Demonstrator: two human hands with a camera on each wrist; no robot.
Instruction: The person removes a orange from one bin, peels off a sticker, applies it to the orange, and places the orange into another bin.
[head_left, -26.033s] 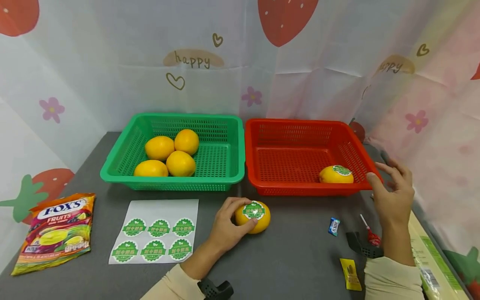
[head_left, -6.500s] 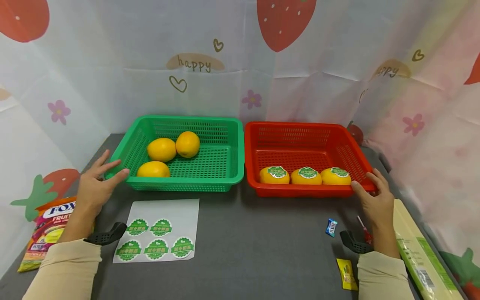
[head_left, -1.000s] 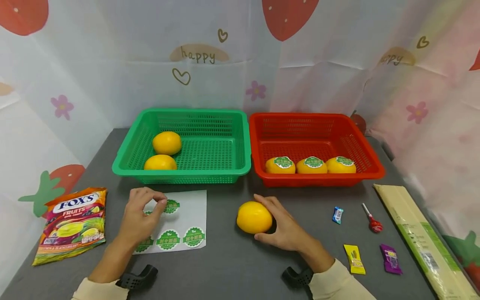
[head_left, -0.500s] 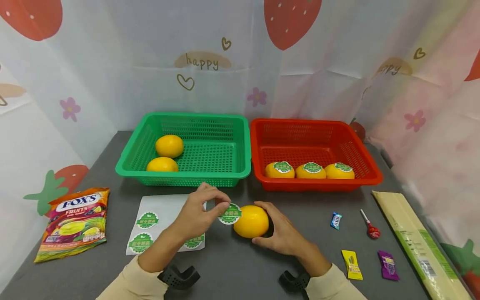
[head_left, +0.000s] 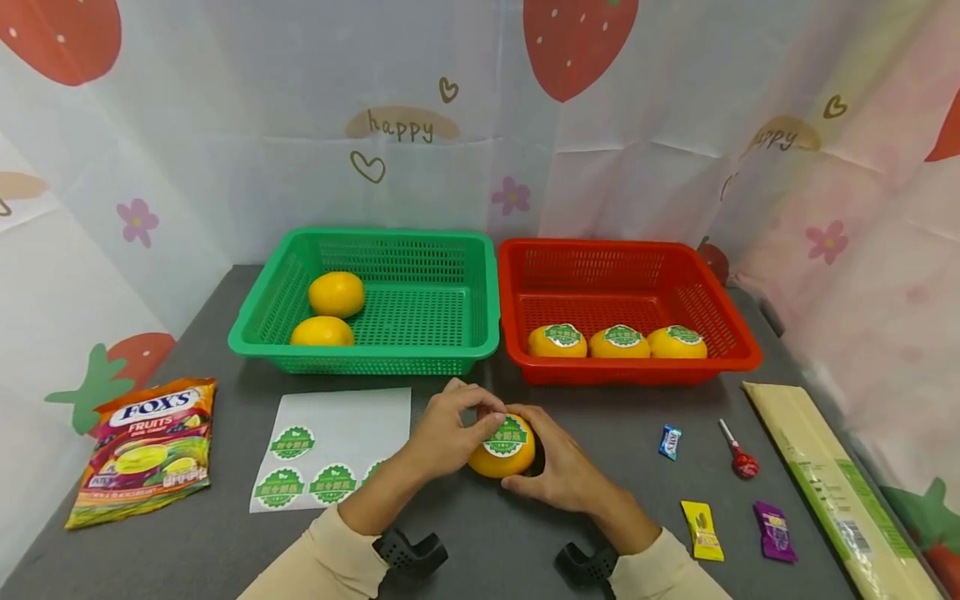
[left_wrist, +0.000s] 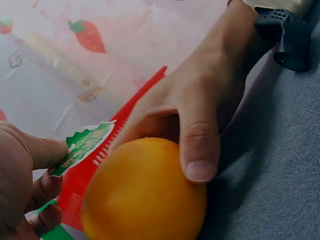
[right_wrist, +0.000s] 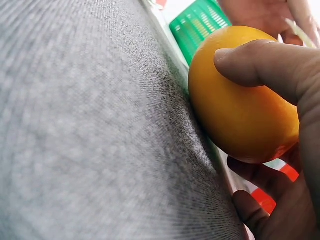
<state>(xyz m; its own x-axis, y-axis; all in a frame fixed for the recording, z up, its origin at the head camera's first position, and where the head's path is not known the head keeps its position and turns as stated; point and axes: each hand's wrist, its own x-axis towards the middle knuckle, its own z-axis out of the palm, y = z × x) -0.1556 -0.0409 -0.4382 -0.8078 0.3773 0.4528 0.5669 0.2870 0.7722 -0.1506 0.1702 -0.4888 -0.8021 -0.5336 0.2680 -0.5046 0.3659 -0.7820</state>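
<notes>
My right hand [head_left: 561, 468] grips a smooth yellow-orange fruit [head_left: 489, 469] on the table from its right side, thumb at the near side and fingers behind. Between thumb and forefinger, my left hand [head_left: 450, 432] pinches a round green-and-white sticker [head_left: 508, 437] by its edge. In the head view the sticker overlaps the fruit's top; the left wrist view shows the sticker [left_wrist: 86, 145] tilted, its free edge standing off the fruit [left_wrist: 145, 195]. Left of my hands lies the white sticker sheet [head_left: 337, 425], with several stickers on it, partly covered by my left forearm.
Behind stand a green basket [head_left: 360, 358] holding two plain fruits and a red basket [head_left: 637, 372] holding three stickered ones. A candy bag [head_left: 146, 454] lies left. On the right are small wrapped candies [head_left: 702, 531], a lollipop [head_left: 744, 463] and a long pale package [head_left: 840, 483].
My left hand has lifted a sticker from the sheet and carried it right, over the fruit. My right hand keeps its grip. Earlier, another fruit left the green basket and the red basket gained two.
</notes>
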